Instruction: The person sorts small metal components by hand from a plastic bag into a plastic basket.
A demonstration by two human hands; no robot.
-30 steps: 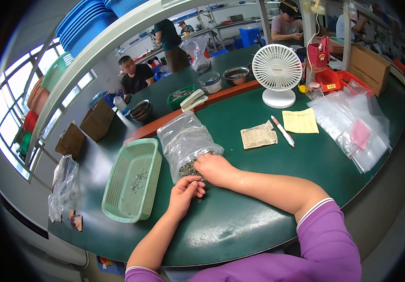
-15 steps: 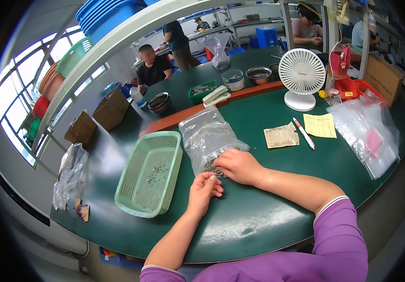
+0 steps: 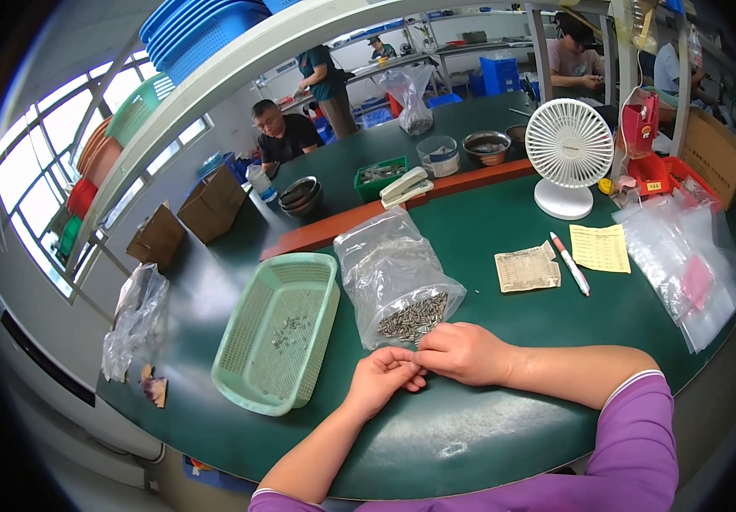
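My left hand [image 3: 382, 377] and my right hand [image 3: 469, 354] meet fingertip to fingertip over the table, just in front of an open clear plastic bag [image 3: 389, 260]. Both hands are closed in a pinch; whatever lies between the fingertips is too small or hidden to name. The bag lies on its side with its mouth toward me, and many small metal pins [image 3: 413, 317] show inside it. Left of the bag stands a pale green plastic basket [image 3: 224, 363], with a few similar small metal pieces [image 3: 291, 330] scattered on its bottom.
On the right are a white fan [image 3: 566, 200], a paper slip [image 3: 528, 268], a yellow note [image 3: 600, 249], a pen [image 3: 569, 263] and flat plastic bags [image 3: 684, 264]. Behind the bag lie a stapler [image 3: 406, 186] and a red-brown ledge [image 3: 317, 235]. Crumpled plastic [image 3: 136, 320] sits far left. People work beyond.
My right hand has drawn back from the bag's mouth toward me, and its fingertips now touch those of my left hand. The pins in the bag are more exposed. The view has shifted slightly.
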